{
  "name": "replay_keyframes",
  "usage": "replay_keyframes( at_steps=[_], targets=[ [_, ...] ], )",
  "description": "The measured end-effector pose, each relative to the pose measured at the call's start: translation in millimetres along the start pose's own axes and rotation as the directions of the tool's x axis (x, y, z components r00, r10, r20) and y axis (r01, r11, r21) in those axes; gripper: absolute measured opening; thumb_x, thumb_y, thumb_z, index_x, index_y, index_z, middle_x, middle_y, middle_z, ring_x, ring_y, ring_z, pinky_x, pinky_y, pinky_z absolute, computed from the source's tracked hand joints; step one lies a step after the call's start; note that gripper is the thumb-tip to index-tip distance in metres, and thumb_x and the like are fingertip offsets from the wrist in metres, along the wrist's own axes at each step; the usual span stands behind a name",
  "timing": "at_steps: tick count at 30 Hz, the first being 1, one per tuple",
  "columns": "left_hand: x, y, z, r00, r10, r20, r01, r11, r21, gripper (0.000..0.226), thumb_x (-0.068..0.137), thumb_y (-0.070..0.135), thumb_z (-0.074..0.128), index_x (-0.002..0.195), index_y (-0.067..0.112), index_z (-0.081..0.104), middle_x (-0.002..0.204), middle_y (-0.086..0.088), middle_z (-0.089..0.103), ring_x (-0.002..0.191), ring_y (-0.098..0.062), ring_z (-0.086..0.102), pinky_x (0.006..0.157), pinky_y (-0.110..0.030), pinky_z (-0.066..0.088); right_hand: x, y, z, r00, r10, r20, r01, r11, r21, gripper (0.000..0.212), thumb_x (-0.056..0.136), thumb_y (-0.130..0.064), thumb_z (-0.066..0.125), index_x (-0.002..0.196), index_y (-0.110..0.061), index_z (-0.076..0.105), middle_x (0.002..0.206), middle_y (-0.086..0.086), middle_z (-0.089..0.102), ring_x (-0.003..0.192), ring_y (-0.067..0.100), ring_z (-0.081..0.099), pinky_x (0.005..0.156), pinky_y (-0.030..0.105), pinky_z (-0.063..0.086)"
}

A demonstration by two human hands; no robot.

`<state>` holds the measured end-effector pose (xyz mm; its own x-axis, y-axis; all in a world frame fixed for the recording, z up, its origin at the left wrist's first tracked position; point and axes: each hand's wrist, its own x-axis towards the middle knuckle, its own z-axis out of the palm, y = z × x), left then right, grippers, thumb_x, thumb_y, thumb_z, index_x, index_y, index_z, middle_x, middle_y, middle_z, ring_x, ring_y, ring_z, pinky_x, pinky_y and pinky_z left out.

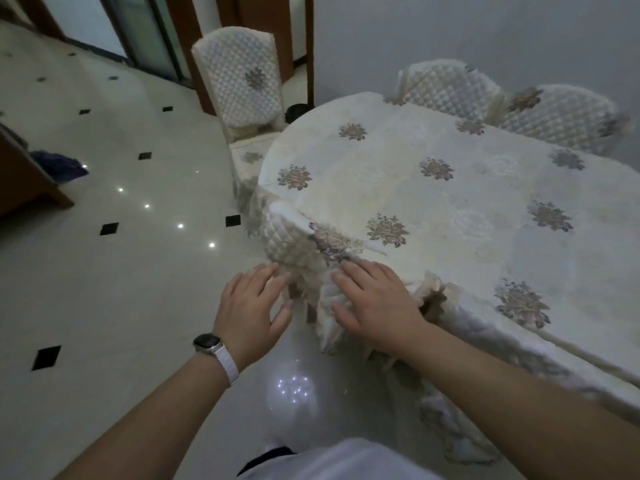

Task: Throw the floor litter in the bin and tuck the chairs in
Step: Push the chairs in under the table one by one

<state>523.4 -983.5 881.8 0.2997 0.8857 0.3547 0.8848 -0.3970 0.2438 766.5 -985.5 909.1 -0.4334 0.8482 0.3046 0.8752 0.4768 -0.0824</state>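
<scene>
Quilted cream chair [291, 237], pointed toward the table [450, 209] at upper right, is pressed by flat left hand [252, 306] and right hand [374, 303].

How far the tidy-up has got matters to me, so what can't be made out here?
Head view only.
Near chair: seat and legs hidden by its cover, the draped table, the left hand and right hand.
Two chairs behind the table: seats hidden by it.
Blue heap on the floor: dim, partly behind brown furniture; cannot tell if litter.
Bin: none in frame.
</scene>
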Motion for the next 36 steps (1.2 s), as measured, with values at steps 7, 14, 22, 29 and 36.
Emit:
replay_keyframes(
  at_steps=[7,14,22,29,36],
  targets=[
    [-32,-133,-56,0.991,-0.111,-0.078,0.117,0.991,0.072,0.045,0.089,0.04,0.051,0.124,0.015,0.064,0.131,-0.011,0.061,0.122,-0.031,0.054,0.1,-0.048,0.041,112,-110,29,0.986,-0.148,0.071,0.148,0.989,0.002,0.051,0.089,-0.049,0.045,0.123,-0.016,0.063,0.123,0.006,0.063,0.112,0.028,0.057,0.095,0.039,0.042],
    [-60,-213,-84,0.959,-0.266,-0.101,0.278,0.952,0.127,0.045,0.09,0.041,0.049,0.124,0.016,0.065,0.131,-0.01,0.061,0.123,-0.03,0.054,0.103,-0.049,0.037,204,-177,57,0.924,-0.379,0.046,0.377,0.925,0.045,0.048,0.092,-0.047,0.048,0.127,-0.016,0.06,0.128,0.007,0.061,0.117,0.028,0.054,0.097,0.041,0.041],
    [-44,-290,-87,0.923,-0.371,-0.104,0.385,0.902,0.198,0.044,0.091,0.04,0.05,0.125,0.017,0.065,0.133,-0.01,0.06,0.124,-0.03,0.054,0.105,-0.048,0.035,297,-210,115,0.861,-0.507,0.051,0.499,0.859,0.115,0.049,0.094,-0.047,0.046,0.129,-0.016,0.059,0.132,0.009,0.06,0.12,0.03,0.053,0.101,0.042,0.036],
    [31,-383,-87,0.896,-0.436,-0.088,0.443,0.86,0.255,0.041,0.091,0.039,0.053,0.123,0.017,0.065,0.133,-0.009,0.06,0.123,-0.03,0.055,0.104,-0.05,0.038,424,-210,173,0.841,-0.54,0.025,0.526,0.829,0.191,0.049,0.094,-0.047,0.046,0.127,-0.015,0.061,0.13,0.009,0.06,0.118,0.031,0.054,0.1,0.043,0.038],
    [128,-461,-113,0.889,-0.441,-0.122,0.456,0.83,0.32,0.042,0.091,0.04,0.05,0.122,0.016,0.066,0.132,-0.009,0.061,0.121,-0.03,0.056,0.101,-0.049,0.04,557,-199,201,0.82,-0.572,-0.018,0.561,0.797,0.222,0.049,0.093,-0.047,0.047,0.127,-0.014,0.06,0.13,0.01,0.059,0.119,0.032,0.053,0.1,0.043,0.038]
  ],
)
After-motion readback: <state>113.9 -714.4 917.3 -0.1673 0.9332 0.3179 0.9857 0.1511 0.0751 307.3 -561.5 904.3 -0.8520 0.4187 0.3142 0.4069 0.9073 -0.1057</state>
